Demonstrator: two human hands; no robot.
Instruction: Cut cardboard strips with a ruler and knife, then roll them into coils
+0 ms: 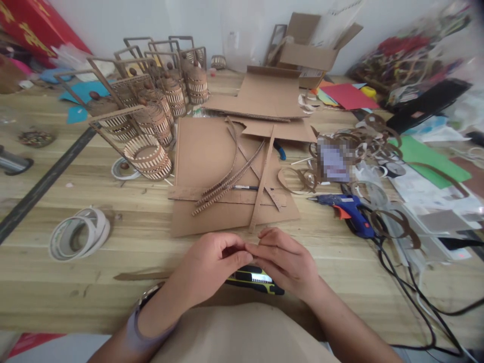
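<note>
My left hand (212, 269) and my right hand (285, 262) meet at the fingertips near the table's front edge. Both are closed in a pinch, and whatever lies between the fingers is too small to make out. Just below them is a black and yellow utility knife (270, 286), partly covered by my left hand. A thin brown strip (141, 276) sticks out to the left, behind my left wrist. Beyond my hands, curved corrugated strips (223, 186) and a straight cardboard strip (262, 181) rest on cardboard sheets (204, 146).
Tape rolls (77, 237) sit at the left. Round cardboard baskets with tall handles (147, 156) stand at the back left. A blue glue gun (353, 212) with trailing black cables lies at the right, near curled brown strips (374, 136) and a green sheet (434, 166).
</note>
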